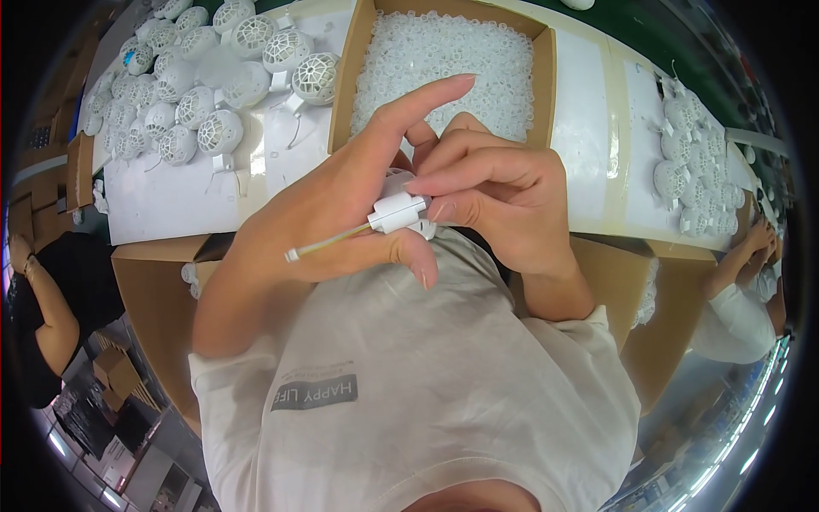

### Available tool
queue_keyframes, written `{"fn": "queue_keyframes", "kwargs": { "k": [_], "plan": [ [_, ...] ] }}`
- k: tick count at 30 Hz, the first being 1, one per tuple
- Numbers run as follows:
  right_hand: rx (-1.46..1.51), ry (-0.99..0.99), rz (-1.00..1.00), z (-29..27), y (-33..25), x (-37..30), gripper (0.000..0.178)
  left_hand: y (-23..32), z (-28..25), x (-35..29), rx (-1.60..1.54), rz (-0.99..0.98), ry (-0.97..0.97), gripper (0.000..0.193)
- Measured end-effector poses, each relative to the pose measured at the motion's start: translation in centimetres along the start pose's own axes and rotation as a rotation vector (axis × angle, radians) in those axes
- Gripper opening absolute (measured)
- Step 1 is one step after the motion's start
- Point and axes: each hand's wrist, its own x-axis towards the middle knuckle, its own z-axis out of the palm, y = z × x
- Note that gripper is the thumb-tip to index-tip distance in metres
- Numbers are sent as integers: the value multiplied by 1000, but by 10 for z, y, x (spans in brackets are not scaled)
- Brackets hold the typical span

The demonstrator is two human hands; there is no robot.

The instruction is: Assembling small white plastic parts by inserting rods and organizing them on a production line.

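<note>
My left hand (341, 200) cradles a small white plastic housing (394, 212), index finger stretched out above and thumb below. A thin cable (333, 242) trails left from the housing across the palm and ends in a small white connector (293, 255). My right hand (516, 183) pinches thumb and fingers at the housing's right end. A small greyish bit shows at those fingertips, too covered to name. Part of a rounded white piece lies behind the housing, mostly hidden by the left hand. Both hands are in front of my chest, over the table's near edge.
Beyond my hands stands a cardboard box (548, 90) of small clear plastic pieces (444, 55). White globes with cracked-pattern shells (177, 143) crowd the table's left; more globes (682, 149) lie at right. Open cartons (153, 290) stand below the near edge. Co-workers' arms (51, 311) show at both sides.
</note>
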Motion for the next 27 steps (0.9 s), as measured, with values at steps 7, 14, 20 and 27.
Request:
{"fn": "queue_keyframes", "kwargs": {
  "k": [7,14,20,27],
  "plan": [
    [-200,-47,-193,3,-4,4,18,3,4,-1,-246,-95,-73,133],
    [-401,-116,-222,5,-21,5,20,5,9,-3,-388,-144,-88,143],
    [-403,-117,-200,7,-30,0,16,13,9,-5,-488,-191,-167,147],
    [-341,23,-104,13,-25,-5,13,11,18,-7,-573,-142,-91,147]
  ]
}}
